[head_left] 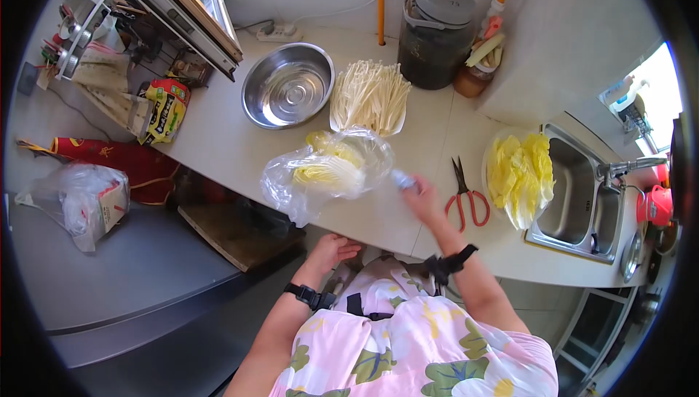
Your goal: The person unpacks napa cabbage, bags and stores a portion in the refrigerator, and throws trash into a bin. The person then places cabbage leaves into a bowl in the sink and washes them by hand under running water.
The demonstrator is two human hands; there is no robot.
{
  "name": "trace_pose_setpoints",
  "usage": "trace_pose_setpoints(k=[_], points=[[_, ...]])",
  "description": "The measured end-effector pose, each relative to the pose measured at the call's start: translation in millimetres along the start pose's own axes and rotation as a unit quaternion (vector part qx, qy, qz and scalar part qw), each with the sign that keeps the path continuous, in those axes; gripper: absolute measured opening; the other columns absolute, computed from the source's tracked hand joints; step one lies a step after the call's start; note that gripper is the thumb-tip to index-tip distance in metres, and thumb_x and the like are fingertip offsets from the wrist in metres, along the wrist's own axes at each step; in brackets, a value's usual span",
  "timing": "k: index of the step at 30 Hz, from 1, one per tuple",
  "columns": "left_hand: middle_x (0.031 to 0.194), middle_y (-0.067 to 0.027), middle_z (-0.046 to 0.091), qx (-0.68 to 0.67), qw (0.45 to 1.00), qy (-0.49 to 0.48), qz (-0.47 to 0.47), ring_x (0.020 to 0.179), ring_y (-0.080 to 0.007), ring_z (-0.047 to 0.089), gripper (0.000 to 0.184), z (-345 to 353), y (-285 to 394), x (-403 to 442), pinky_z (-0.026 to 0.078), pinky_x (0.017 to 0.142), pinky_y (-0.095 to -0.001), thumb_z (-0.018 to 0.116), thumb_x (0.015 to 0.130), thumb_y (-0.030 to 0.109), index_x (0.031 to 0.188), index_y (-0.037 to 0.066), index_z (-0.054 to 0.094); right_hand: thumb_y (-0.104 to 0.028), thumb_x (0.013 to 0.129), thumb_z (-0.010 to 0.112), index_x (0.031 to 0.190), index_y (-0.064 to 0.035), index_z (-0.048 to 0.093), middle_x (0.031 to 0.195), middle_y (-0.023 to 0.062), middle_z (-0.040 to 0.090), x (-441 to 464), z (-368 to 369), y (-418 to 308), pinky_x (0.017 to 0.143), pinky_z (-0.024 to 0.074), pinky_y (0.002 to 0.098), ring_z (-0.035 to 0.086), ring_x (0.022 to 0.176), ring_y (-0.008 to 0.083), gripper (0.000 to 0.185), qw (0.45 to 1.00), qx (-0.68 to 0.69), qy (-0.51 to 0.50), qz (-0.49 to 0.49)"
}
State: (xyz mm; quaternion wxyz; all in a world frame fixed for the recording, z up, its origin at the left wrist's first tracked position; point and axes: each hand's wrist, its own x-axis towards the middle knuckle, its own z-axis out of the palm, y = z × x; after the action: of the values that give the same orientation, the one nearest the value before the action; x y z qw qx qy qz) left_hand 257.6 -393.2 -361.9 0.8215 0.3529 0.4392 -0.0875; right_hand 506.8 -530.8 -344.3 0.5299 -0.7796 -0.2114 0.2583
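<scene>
My right hand (421,199) is over the counter, blurred by motion, its fingers closed on a small whitish-blue thing (400,179) whose kind I cannot make out. Just left of it lies a napa cabbage (331,171), pale yellow and white, inside a clear plastic bag (280,179). My left hand (335,250) is at the counter's front edge, below the bag, with its fingers stretched out and holding nothing. Red-handled scissors (466,204) lie to the right of my right hand, blades pointing away from me.
Behind the bag are a steel basin (287,85) and a pile of enoki mushrooms (371,98). Cabbage leaves (518,175) lie on a plate beside the sink (568,193). A dark lidded bucket (437,37) stands at the back wall. An open window frame (182,18) juts in at upper left.
</scene>
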Motion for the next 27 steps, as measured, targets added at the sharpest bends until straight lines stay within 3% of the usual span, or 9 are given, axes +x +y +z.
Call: trace_pose_setpoints(k=[3, 5, 11, 14, 19, 20, 22, 24, 27], points=[[0.116, -0.0183, 0.060, -0.068, 0.995, -0.067, -0.017, 0.108, -0.0323, 0.060, 0.028, 2, -5, 3, 0.051, 0.091, -0.0421, 0.045, 0.093, 0.006, 0.117, -0.005, 0.054, -0.011, 0.076, 0.064, 0.105, -0.0056, 0.062, 0.096, 0.0118, 0.062, 16, -22, -12, 0.079, 0.0488, 0.0393, 0.059, 0.090, 0.0323, 0.029, 0.982, -0.148, 0.085, -0.083], [0.117, -0.0192, 0.060, -0.091, 0.990, -0.102, -0.016, 0.109, -0.0329, 0.060, 0.031, 4, -5, 6, 0.050, 0.093, -0.0436, 0.046, 0.093, 0.013, 0.117, -0.005, 0.054, -0.008, 0.072, 0.064, 0.105, -0.0059, 0.061, 0.105, 0.0129, 0.059, 12, -9, -7, 0.080, 0.0475, 0.0422, 0.054, 0.100, 0.0335, 0.033, 0.880, -0.376, 0.141, -0.256], [0.121, -0.0161, 0.059, -0.172, 0.968, -0.170, -0.070, 0.113, -0.0287, 0.057, 0.042, -27, -7, 0, 0.043, 0.099, -0.0454, 0.048, 0.092, 0.029, 0.122, 0.001, 0.053, -0.012, 0.068, 0.065, 0.102, -0.0050, 0.058, 0.105, 0.0153, 0.055, -99, 123, -1, 0.084, 0.0462, 0.0438, 0.052, 0.101, 0.0353, 0.035, 0.937, -0.255, -0.085, -0.222], [0.124, -0.0134, 0.057, -0.257, 0.939, -0.223, -0.048, 0.116, -0.0257, 0.054, 0.041, -7, 18, -45, 0.042, 0.100, -0.0426, 0.048, 0.093, 0.031, 0.125, 0.005, 0.051, -0.013, 0.069, 0.065, 0.107, -0.0031, 0.055, 0.105, 0.0176, 0.054, -117, 134, -46, 0.088, 0.0441, 0.0446, 0.052, 0.102, 0.0380, 0.040, 0.981, -0.143, -0.128, -0.009], [0.119, -0.0073, 0.059, -0.158, 0.970, -0.184, -0.022, 0.111, -0.0214, 0.055, 0.039, 3, 40, -59, 0.047, 0.092, -0.0393, 0.059, 0.090, 0.027, 0.123, 0.007, 0.054, -0.029, 0.075, 0.073, 0.124, 0.0013, 0.046, 0.126, 0.0227, 0.050, -127, 97, -95, 0.101, 0.0378, 0.0410, 0.047, 0.117, 0.0381, 0.064, 0.908, -0.216, -0.203, -0.295], [0.116, -0.0070, 0.060, -0.098, 0.974, -0.202, 0.013, 0.108, -0.0207, 0.057, 0.037, 14, 56, -72, 0.047, 0.091, -0.0379, 0.060, 0.089, 0.024, 0.122, 0.007, 0.054, -0.034, 0.076, 0.075, 0.127, -0.0014, 0.048, 0.126, 0.0213, 0.053, -126, 71, -118, 0.102, 0.0380, 0.0390, 0.049, 0.119, 0.0344, 0.066, 0.931, -0.124, -0.234, -0.253], [0.104, -0.0055, 0.062, -0.068, 0.973, -0.219, 0.008, 0.097, -0.0183, 0.061, 0.029, 19, 70, -76, 0.049, 0.087, -0.0337, 0.064, 0.087, 0.016, 0.114, 0.008, 0.057, -0.028, 0.077, 0.076, 0.122, -0.0030, 0.055, 0.114, 0.0157, 0.062, -117, 24, -114, 0.094, 0.0444, 0.0360, 0.058, 0.106, 0.0287, 0.056, 0.988, 0.013, -0.148, -0.030], [0.101, -0.0058, 0.062, -0.077, 0.969, -0.231, 0.051, 0.088, -0.0192, 0.062, 0.025, 23, 89, -83, 0.051, 0.081, -0.0362, 0.064, 0.086, 0.014, 0.110, 0.008, 0.057, -0.021, 0.077, 0.075, 0.117, -0.0028, 0.057, 0.106, 0.0122, 0.064, -94, -28, -71, 0.087, 0.0474, 0.0376, 0.060, 0.097, 0.0274, 0.048, 0.965, -0.226, 0.115, -0.065], [0.094, -0.0059, 0.061, -0.109, 0.958, -0.238, 0.117, 0.080, -0.0186, 0.061, 0.018, 46, 121, -99, 0.052, 0.073, -0.0372, 0.064, 0.086, 0.013, 0.101, 0.008, 0.056, -0.013, 0.073, 0.070, 0.121, -0.0006, 0.050, 0.110, 0.0191, 0.058, -78, -87, 2, 0.090, 0.0450, 0.0443, 0.055, 0.105, 0.0338, 0.053, 0.862, -0.450, 0.204, -0.115]])
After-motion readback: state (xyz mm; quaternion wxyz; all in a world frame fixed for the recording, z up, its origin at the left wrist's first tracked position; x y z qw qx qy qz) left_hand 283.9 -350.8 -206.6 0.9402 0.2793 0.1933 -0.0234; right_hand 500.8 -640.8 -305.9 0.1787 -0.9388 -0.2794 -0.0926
